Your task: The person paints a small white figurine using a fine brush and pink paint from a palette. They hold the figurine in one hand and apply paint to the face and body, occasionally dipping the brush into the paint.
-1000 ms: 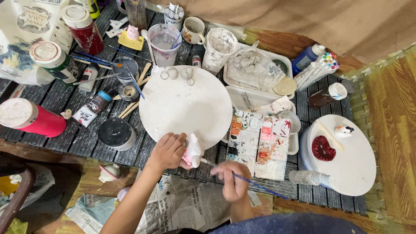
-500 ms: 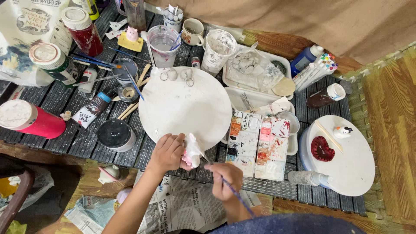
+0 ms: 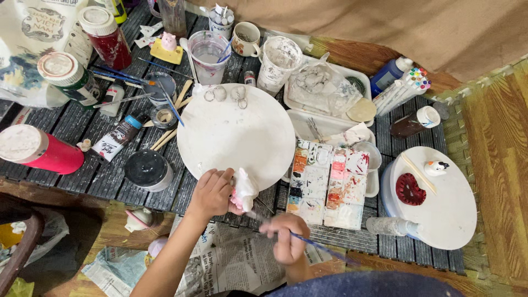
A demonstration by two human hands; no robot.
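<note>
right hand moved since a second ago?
Yes. The right hand has drawn left, nearer the left hand, judged against the paint palette.

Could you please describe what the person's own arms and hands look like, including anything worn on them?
Both are bare: the left hand and its forearm show no sleeve, glove, watch or ring. The right hand is likewise ungloved, with no jewellery visible. Blue clothing shows at the bottom edge.

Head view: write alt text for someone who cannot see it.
A left hand holds a small white and pink figurine at the near edge of a round white board, while the right hand holds a thin blue paintbrush to it. Paint jars, tubes and a stained palette crowd the dark slatted table.
</note>
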